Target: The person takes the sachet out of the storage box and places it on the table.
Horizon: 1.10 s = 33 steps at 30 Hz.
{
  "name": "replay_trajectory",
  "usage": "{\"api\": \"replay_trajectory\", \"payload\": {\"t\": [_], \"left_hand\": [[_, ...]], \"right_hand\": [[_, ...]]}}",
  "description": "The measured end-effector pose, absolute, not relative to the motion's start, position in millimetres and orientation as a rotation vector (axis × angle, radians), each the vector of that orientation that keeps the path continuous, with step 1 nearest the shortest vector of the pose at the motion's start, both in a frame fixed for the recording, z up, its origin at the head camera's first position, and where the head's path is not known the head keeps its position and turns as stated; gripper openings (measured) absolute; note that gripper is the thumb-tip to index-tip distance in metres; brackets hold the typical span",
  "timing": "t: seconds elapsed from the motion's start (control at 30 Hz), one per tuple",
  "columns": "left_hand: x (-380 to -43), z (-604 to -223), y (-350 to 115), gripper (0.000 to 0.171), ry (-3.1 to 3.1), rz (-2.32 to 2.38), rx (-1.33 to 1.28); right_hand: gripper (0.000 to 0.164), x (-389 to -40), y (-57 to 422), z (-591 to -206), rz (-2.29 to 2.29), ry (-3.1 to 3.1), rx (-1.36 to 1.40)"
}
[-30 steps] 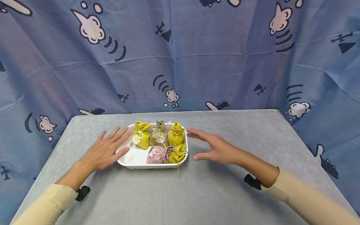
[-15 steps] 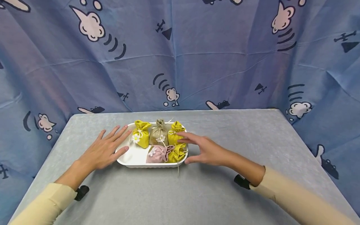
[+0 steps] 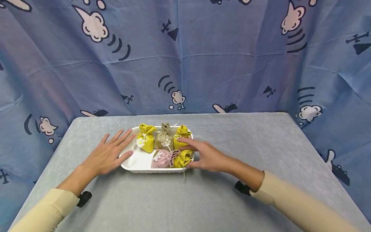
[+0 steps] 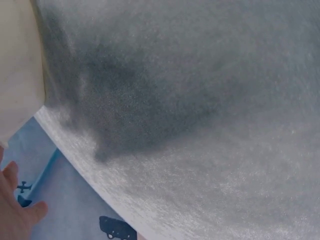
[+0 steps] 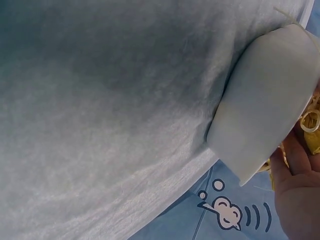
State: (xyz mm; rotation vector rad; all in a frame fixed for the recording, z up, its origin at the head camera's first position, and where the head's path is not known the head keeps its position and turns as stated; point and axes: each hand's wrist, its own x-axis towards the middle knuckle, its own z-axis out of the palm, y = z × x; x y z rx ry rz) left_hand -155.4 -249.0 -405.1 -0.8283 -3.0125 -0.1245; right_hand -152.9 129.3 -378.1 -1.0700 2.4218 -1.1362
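A white tray (image 3: 136, 163) holds several small drawstring pouches. In its back row are a yellow pouch with a white flower (image 3: 148, 141), a beige pouch (image 3: 160, 141) and another yellow pouch (image 3: 181, 131). In front lie a pink pouch (image 3: 163, 160) and a yellow pouch (image 3: 181, 159) at the right corner. My left hand (image 3: 105, 158) rests with straight, spread fingers at the tray's left rim. Over the right rim reaches my right hand (image 3: 209, 157), fingers above the two right-hand yellow pouches and thumb beside the front one; no firm hold is visible.
A grey cloth-covered table (image 3: 162, 203) carries the tray. Behind it hangs a blue printed curtain (image 3: 214, 80). The right wrist view shows the tray's outer side wall (image 5: 265, 95) close to the right hand.
My right hand has moved left from beside the tray to over its right rim and the yellow pouches. The left hand and the pouches have stayed put.
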Motion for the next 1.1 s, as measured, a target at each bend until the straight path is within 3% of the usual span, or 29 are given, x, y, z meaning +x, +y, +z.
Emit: {"api": "replay_trajectory", "payload": {"t": [0.67,1.1], "left_hand": [[-154,-406,-250,0.067,-3.033,-0.143,-0.812],[-154,-407,-249,0.067,-3.024,-0.141,-0.809]], "right_hand": [[0.071,-156,116,-380,-1.300,2.393,-0.929],[0.058,-154,116,-377,-1.300,2.466,-0.977]]}}
